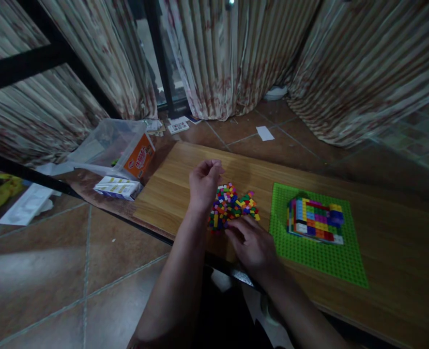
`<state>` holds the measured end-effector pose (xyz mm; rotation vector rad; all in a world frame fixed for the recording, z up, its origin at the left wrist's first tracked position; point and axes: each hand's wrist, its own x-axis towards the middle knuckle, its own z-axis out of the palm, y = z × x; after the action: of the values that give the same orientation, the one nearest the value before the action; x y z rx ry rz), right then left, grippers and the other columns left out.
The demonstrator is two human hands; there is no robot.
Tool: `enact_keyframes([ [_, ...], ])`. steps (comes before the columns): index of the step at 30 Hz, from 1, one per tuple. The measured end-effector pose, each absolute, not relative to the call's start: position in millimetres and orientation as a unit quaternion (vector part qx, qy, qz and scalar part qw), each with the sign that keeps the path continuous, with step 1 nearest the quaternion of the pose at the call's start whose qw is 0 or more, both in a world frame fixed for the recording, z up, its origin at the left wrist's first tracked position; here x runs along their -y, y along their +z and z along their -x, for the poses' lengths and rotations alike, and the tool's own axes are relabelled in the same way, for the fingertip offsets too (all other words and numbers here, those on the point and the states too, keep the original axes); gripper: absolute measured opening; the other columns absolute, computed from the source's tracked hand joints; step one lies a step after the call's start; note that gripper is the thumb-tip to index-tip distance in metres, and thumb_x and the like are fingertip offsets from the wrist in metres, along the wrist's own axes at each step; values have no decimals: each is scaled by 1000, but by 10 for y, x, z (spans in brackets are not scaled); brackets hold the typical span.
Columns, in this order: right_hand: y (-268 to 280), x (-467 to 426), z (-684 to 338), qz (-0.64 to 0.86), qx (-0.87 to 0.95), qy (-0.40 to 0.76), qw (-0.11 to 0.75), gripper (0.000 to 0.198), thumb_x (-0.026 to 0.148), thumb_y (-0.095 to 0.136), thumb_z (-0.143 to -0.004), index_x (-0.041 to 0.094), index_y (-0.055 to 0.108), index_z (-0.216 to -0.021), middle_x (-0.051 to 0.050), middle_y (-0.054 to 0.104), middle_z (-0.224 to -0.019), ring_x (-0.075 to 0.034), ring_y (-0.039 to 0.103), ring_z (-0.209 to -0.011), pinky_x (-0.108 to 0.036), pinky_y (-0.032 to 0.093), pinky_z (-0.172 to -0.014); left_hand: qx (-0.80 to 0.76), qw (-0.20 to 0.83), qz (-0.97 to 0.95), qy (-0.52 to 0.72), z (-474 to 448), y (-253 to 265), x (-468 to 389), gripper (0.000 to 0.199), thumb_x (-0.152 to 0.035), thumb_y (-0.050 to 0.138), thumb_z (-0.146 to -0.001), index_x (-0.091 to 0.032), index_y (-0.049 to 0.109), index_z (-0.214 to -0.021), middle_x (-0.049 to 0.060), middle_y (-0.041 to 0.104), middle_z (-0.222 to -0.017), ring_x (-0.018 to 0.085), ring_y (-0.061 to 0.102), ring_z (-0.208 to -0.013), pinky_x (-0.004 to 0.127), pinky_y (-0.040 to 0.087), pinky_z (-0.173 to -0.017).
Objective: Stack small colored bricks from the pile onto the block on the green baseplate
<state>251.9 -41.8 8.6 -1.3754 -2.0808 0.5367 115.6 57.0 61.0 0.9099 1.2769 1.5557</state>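
Observation:
A heap of small colourful toy bricks (228, 203) lies on the wooden tabletop (167, 186). My left hand (205, 183) is raised at the heap's left side, its fingers curled and pinched together; whatever they hold is too small to make out. At the near edge of the heap, my right hand (252, 242) reaches down with thumb and forefinger closed beside the bricks. Whether a brick sits between those fingertips is hidden. To the right, a block-shaped build of multicoloured bricks (314, 220) stands on a green studded baseplate (323, 261).
Left of the tabletop are a clear plastic bin (118, 140) with an orange label and a small white box (118, 188). Papers (178, 126) and a white sheet (265, 133) lie on the tiled floor behind. Striped curtains (214, 58) hang at the back.

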Motion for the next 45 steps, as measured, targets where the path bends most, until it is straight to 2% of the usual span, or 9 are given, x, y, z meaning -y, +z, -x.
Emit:
enact_keyframes([
  [6, 71, 345, -2589, 551, 769, 160, 282, 18, 19, 50, -88, 22, 67, -84, -3, 64, -83, -18, 61, -77, -29, 45, -71, -517, 450, -357, 635, -1113, 637, -554, 13, -28, 62, -76, -17, 59, -71, -3, 57, -66, 5, 46, -52, 18, 38, -52],
  [13, 103, 349, -2669, 550, 755, 152, 323, 20, 20, 48, -89, 21, 67, -88, -4, 64, -84, -17, 61, -77, -29, 47, -71, -534, 436, -350, 634, -1037, 645, -553, 14, -30, 62, -75, -17, 59, -72, -2, 58, -66, 6, 46, -52, 17, 37, -50],
  [18, 89, 408, -2480, 473, 803, 191, 308, 22, 20, 49, -90, 24, 67, -102, -7, 62, -100, -19, 60, -89, -32, 49, -79, -529, 433, -341, 645, -1026, 643, -552, 13, -29, 63, -75, -17, 59, -72, -2, 58, -65, 5, 45, -51, 18, 38, -50],
  [22, 50, 399, -2383, 470, 821, 178, 271, 23, 20, 51, -89, 24, 68, -105, -9, 59, -106, -22, 58, -95, -35, 50, -80, -529, 437, -344, 641, -1045, 643, -551, 13, -29, 63, -75, -17, 59, -72, -2, 59, -66, 5, 45, -51, 18, 39, -51],
  [29, 44, 376, -2378, 486, 819, 147, 267, 20, 21, 55, -87, 24, 70, -100, -8, 61, -100, -21, 59, -90, -34, 50, -75, -531, 440, -343, 638, -1045, 641, -545, 15, -31, 65, -74, -17, 60, -73, -3, 59, -65, 5, 45, -51, 18, 39, -52],
  [36, -1, 377, -2335, 504, 813, 107, 270, 21, 23, 49, -92, 20, 69, -97, -10, 64, -97, -22, 61, -89, -34, 50, -75, -537, 439, -349, 630, -1059, 630, -560, 16, -32, 65, -73, -17, 61, -73, -2, 59, -65, 5, 45, -50, 18, 39, -51],
  [40, 73, 348, -2313, 506, 790, 140, 317, 23, 23, 44, -95, 21, 66, -99, -9, 66, -99, -20, 62, -90, -32, 51, -78, -532, 445, -351, 628, -1081, 641, -561, 16, -31, 67, -70, -16, 62, -75, -2, 59, -66, 4, 45, -50, 17, 38, -52],
  [43, 194, 340, -2365, 516, 730, 199, 401, 23, 25, 41, -96, 22, 63, -101, -6, 69, -96, -17, 65, -88, -29, 52, -78, -536, 441, -355, 626, -1103, 651, -563, 17, -30, 68, -68, -15, 63, -75, -3, 59, -66, 4, 44, -50, 17, 38, -52],
  [45, 283, 348, -2450, 529, 673, 248, 453, 22, 26, 42, -96, 22, 62, -101, -4, 70, -90, -15, 68, -79, -27, 54, -73, -536, 444, -362, 620, -1136, 654, -567, 18, -29, 69, -66, -14, 64, -75, -3, 59, -67, 4, 46, -52, 17, 37, -52],
])
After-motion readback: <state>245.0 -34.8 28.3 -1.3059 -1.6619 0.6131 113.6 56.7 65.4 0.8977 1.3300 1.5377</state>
